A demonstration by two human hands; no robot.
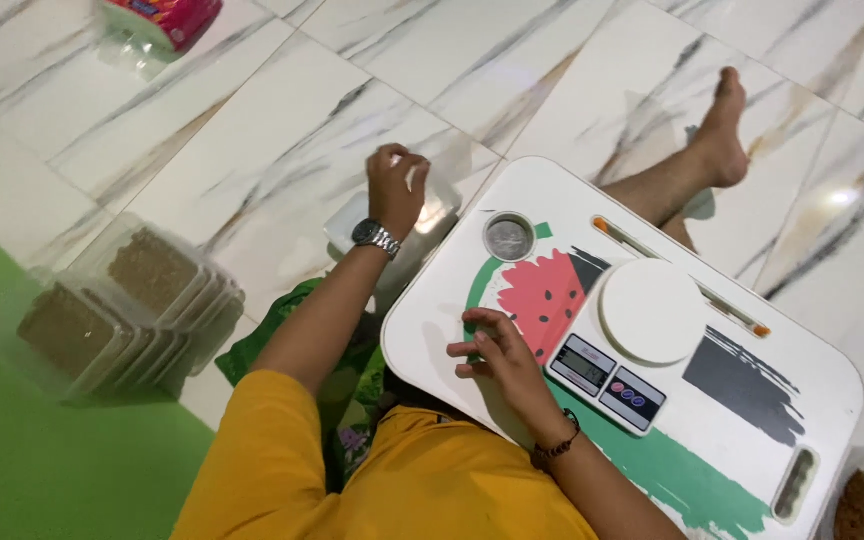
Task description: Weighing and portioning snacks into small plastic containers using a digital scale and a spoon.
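Observation:
My left hand (pixel 397 187), with a metal wristwatch, reaches out to the floor and grips the top of a clear plastic container (pixel 352 228) beside the lap table. My right hand (pixel 497 352), with a dark bead bracelet, rests on the white lap table (pixel 832 385) with fingers loosely spread, holding nothing. It lies just left of a white kitchen scale (pixel 632 335) with a round platform and a small display. The table top has a watermelon picture (pixel 542 292).
Two stacks of clear lidded boxes filled with brown material (pixel 117 300) stand on the floor at left, partly on a green mat (pixel 12 450). A red-labelled clear jar (pixel 157 25) lies at top left. My bare foot (pixel 722 130) stretches past the table.

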